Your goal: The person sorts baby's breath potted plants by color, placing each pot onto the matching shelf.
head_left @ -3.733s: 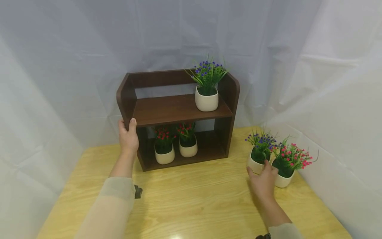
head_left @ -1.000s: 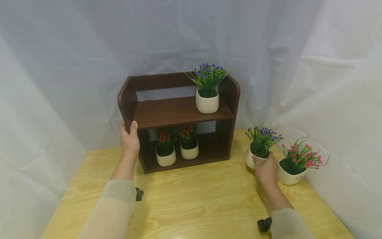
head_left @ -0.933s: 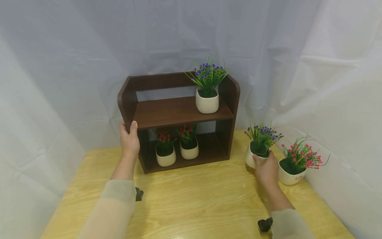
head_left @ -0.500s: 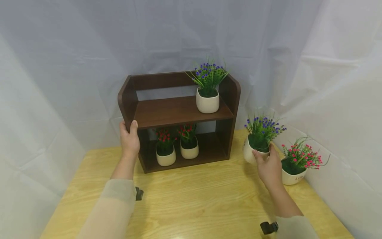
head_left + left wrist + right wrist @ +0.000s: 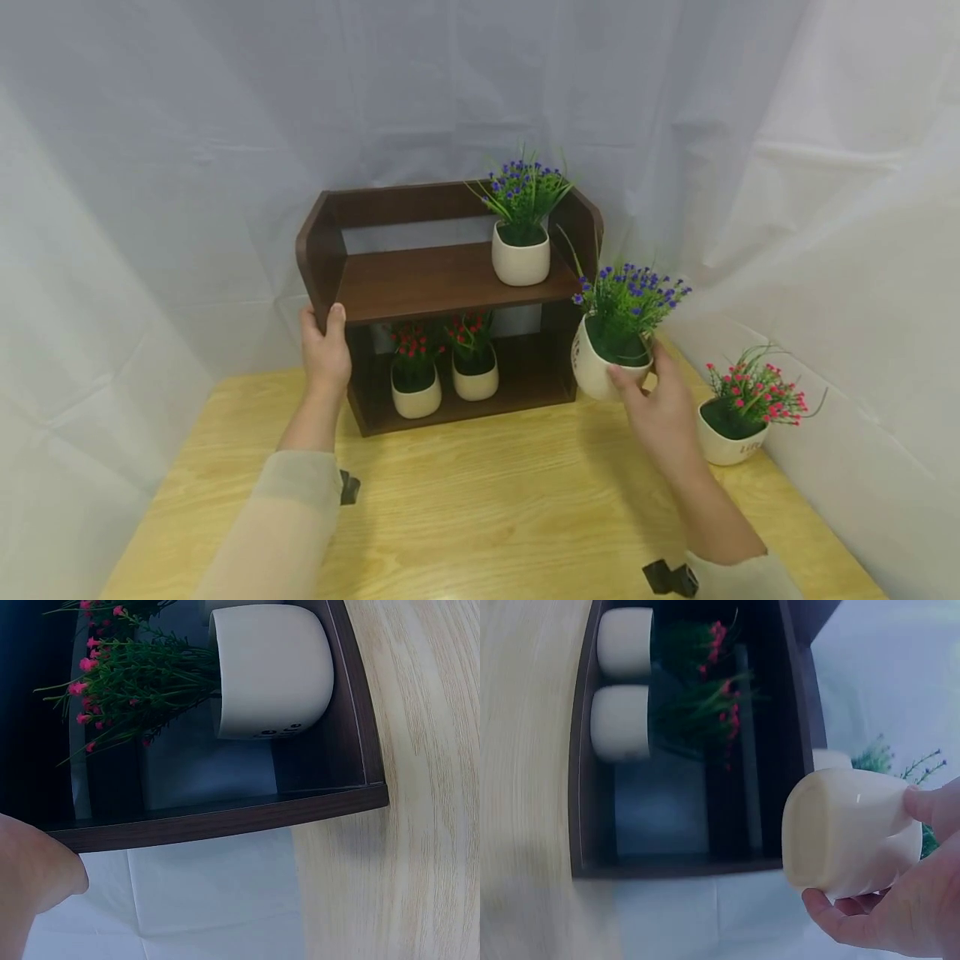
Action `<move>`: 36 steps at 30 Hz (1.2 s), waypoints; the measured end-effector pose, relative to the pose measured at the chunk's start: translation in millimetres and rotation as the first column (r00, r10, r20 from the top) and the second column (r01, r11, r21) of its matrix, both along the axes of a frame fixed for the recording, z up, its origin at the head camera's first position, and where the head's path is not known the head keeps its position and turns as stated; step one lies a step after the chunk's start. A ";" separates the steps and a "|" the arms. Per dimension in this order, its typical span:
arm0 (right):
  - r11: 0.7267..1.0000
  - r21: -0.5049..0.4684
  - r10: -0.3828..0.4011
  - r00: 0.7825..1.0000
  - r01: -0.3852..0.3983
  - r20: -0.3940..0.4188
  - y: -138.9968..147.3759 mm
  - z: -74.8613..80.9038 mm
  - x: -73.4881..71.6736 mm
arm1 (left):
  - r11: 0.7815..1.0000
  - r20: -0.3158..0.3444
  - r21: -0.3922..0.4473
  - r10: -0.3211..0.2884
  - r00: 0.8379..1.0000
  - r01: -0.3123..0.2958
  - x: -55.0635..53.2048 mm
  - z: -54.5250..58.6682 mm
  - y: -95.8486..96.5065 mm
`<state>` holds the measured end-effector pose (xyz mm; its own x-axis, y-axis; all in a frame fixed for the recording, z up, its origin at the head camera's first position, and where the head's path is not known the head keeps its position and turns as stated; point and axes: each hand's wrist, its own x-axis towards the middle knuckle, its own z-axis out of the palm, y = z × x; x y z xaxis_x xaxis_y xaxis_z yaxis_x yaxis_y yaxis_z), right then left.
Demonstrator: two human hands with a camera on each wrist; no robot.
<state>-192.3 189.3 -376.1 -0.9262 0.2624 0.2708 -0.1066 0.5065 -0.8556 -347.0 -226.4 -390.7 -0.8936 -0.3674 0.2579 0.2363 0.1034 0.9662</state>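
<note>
My left hand [image 5: 327, 354] grips the left side panel of a dark brown two-tier shelf [image 5: 435, 279], thumb at the front edge. In the left wrist view, part of that hand [image 5: 37, 874] shows at the panel's edge. My right hand [image 5: 663, 412] holds a white flowerpot [image 5: 600, 371] of purple flowers, tilted and off the table, in front of the shelf's right side. The right wrist view shows the pot's base [image 5: 808, 832] and the thumb and fingers around it. Another purple-flowered pot [image 5: 521, 260] stands on the upper tier at the right.
Two red-flowered pots, one left [image 5: 417, 396] and one beside it [image 5: 476, 377], stand on the lower tier. A pink-flowered pot [image 5: 731, 446] sits at the table's right edge. The wooden table [image 5: 480, 508] meets white sheeting [image 5: 225, 167] behind and at the sides.
My right hand took hold of the purple-flowered pot beside the pink one, lifted it off the table and carried it left toward the shelf. The left hand stays on the panel.
</note>
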 end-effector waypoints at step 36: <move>0.956 0.125 0.278 0.955 -0.265 -0.104 -158.1 55.9 -70.0 | 1.000 -0.034 0.026 0.006 0.999 -0.005 0.5 -0.4 1.6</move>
<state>-262.3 31.2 -320.3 -0.9177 -0.0317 0.3960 -0.3506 0.5335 -0.7697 -346.6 -224.8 -391.1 -0.8824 -0.3797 0.2780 0.2682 0.0795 0.9601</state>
